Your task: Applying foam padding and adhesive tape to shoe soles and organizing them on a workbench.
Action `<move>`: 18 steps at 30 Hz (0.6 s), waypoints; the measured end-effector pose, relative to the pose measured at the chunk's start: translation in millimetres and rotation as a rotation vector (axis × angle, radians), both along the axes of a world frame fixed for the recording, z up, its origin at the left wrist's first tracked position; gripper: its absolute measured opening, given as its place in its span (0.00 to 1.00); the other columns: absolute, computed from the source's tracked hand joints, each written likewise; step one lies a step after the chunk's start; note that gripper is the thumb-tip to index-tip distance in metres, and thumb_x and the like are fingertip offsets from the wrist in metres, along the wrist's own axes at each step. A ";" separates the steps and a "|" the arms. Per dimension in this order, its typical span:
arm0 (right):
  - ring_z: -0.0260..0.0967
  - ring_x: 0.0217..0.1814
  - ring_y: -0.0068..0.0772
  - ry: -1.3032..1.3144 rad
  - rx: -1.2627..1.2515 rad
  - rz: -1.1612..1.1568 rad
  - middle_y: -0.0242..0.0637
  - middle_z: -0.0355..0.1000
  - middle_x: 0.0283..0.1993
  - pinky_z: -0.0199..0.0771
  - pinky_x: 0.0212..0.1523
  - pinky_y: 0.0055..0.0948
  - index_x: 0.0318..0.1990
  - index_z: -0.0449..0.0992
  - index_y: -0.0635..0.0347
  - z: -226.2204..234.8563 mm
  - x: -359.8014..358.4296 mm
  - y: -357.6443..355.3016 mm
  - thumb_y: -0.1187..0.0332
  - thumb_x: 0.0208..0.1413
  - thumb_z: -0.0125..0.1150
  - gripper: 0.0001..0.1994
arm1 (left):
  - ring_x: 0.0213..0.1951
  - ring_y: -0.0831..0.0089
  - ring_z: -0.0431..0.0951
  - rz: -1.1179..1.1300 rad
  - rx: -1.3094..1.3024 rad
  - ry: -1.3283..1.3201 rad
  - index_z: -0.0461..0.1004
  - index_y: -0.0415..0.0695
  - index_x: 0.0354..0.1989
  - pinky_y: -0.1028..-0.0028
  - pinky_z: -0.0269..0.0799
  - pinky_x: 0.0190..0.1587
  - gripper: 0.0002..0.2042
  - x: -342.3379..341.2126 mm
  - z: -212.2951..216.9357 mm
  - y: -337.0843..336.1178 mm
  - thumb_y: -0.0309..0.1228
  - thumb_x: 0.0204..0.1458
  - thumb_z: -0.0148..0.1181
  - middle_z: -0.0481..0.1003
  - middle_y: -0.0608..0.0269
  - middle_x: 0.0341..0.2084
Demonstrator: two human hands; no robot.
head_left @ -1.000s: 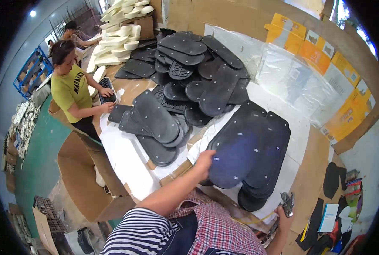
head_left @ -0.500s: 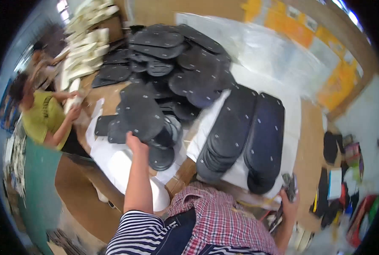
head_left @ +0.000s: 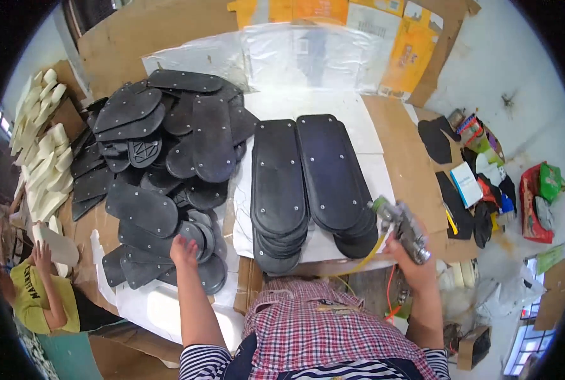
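My right hand [head_left: 412,259] grips a metal spray gun [head_left: 404,229] with a green part at its front, held up just right of two overlapping rows of black plates. These are long, rounded plates with small studs, a left row [head_left: 278,171] and a right row [head_left: 327,164], on white sheeting. My left hand [head_left: 184,252] is at the near side of a loose heap of similar plates, beside a black plate [head_left: 141,209]. Its fingers point up and look loosely apart, with nothing visible in them; whether they touch a plate I cannot tell.
A yellow hose [head_left: 376,248] runs below the spray gun. Cream-coloured moulded pieces [head_left: 44,145] are stacked at far left, near a co-worker in a yellow shirt [head_left: 36,296]. Plastic-covered cardboard [head_left: 301,57] lines the back. Assorted items and a red bag [head_left: 534,202] lie at right.
My view has swung to the right. The right hand has lifted the spray gun beside the plate rows. My left hand has come off the plate edge it was touching.
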State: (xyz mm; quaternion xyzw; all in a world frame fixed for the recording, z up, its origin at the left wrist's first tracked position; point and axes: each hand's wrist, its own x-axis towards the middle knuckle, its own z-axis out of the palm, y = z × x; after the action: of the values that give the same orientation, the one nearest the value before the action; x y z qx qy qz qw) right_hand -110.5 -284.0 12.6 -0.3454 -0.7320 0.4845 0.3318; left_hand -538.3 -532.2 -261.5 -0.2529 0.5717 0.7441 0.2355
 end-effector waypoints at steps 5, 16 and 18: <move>0.67 0.36 0.19 -0.006 -0.125 -0.152 0.31 0.69 0.38 0.72 0.36 0.22 0.57 0.62 0.67 15.0 16.1 6.8 0.75 0.50 0.60 0.25 | 0.35 0.61 0.73 -0.061 0.017 -0.018 0.64 0.41 0.52 0.70 0.69 0.33 0.18 21.8 -1.1 3.9 0.36 0.54 0.49 0.69 0.58 0.46; 0.70 0.32 0.25 0.001 -0.124 -0.306 0.35 0.72 0.33 0.71 0.37 0.25 0.41 0.71 0.66 28.1 42.4 3.7 0.73 0.48 0.63 0.13 | 0.35 0.63 0.73 -0.289 0.083 0.004 0.63 0.38 0.52 0.69 0.71 0.35 0.18 52.4 13.1 54.8 0.35 0.56 0.45 0.71 0.56 0.44; 0.69 0.31 0.21 -0.002 -0.157 -0.223 0.32 0.71 0.34 0.71 0.33 0.21 0.52 0.66 0.66 24.7 68.4 1.6 0.73 0.48 0.62 0.23 | 0.33 0.65 0.74 -0.276 0.077 0.054 0.67 0.38 0.49 0.71 0.70 0.36 0.17 58.4 20.3 65.0 0.35 0.53 0.51 0.73 0.57 0.38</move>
State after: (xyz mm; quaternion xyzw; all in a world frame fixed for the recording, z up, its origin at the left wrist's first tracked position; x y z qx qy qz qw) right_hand -42.1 -282.4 37.3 -0.4500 -0.6493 0.5000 0.3548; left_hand -479.9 -467.1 -241.2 -0.1424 0.5781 0.7327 0.3295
